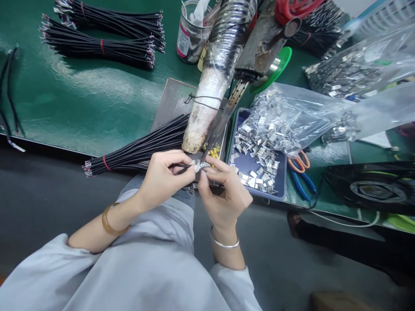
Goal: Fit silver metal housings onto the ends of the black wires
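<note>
Two hands meet right at the bench edge, closest to where I'm standing, over a lap in a pale grey smock. Left hand (165, 175) is pinched shut on a thin black wire (182, 165), which runs roughly sideways, left to right, its stripped tip aimed at the other hand. Right hand (223, 194) has thumb and fingers closed on a little metal clip (201, 164), held just at the wire's end, so the two pieces are touching or nearly so, hard to call from here. Both hands are about equally near the joint, fingertips almost bumping. An amber bangle (108, 222) sits on the left wrist, a silver one (223, 242) on the right. Just behind the left hand lies a bundle of black wires (142, 147) tied with a red band, its long axis slanting up toward the right. Right above the fingers hangs a grubby tape-wrapped nozzle (202, 121), with a darker tool beside it. Off to the right a blue tray (249, 166) holds loose clips spilling from a clear bag (292, 116), and orange-and-blue handled scissors (303, 175) lie beside it. Farther back on the green mat (81, 95): more tied wire bundles (100, 45) and a glass jar (191, 32).
</note>
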`<state>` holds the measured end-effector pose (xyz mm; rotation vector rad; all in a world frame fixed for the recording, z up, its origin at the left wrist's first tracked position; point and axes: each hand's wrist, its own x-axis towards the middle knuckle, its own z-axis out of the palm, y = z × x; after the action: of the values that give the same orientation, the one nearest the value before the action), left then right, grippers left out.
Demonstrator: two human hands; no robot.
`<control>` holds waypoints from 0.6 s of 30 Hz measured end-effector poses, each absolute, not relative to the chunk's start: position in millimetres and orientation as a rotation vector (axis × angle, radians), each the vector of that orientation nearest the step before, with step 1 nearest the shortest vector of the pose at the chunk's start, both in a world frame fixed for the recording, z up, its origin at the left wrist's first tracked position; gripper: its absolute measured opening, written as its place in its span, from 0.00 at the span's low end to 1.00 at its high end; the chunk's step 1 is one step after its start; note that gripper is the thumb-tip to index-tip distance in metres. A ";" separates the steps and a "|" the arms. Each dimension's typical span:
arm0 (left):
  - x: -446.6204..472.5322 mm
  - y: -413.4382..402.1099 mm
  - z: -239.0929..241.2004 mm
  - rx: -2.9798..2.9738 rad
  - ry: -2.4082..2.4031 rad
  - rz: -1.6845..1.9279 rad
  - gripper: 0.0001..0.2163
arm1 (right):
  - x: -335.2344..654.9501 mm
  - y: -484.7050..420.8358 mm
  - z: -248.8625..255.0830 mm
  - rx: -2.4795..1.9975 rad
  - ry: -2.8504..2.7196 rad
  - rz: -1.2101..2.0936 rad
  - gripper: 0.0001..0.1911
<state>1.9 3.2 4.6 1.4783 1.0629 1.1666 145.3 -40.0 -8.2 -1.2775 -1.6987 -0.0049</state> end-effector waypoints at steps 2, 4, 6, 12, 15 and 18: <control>1.5 3.1 4.3 1.495 1.075 1.137 0.07 | 147.4 -40.4 -9.5 -1.270 -1.720 -0.002 0.10; 1.7 3.0 4.1 1.502 1.081 1.133 0.07 | 148.4 -40.2 -10.3 -1.255 -1.726 -0.010 0.10; 2.0 2.9 3.9 1.502 1.080 1.146 0.07 | 148.1 -39.7 -10.5 -1.252 -1.715 -0.025 0.10; 3.3 1.3 2.3 1.538 1.070 1.235 0.07 | 143.7 -39.1 -9.3 -1.328 -1.674 -0.013 0.07; 3.1 0.7 2.6 1.573 1.064 1.265 0.08 | 142.7 -38.4 -7.6 -1.317 -1.673 -0.003 0.07; 1.8 1.0 4.0 1.600 1.067 1.277 0.08 | 143.4 -37.1 -5.2 -1.303 -1.675 -0.004 0.07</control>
<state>1.8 1.0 4.0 1.5998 1.0666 1.2766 143.4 -37.1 -5.2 -1.3031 -1.6753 -0.0044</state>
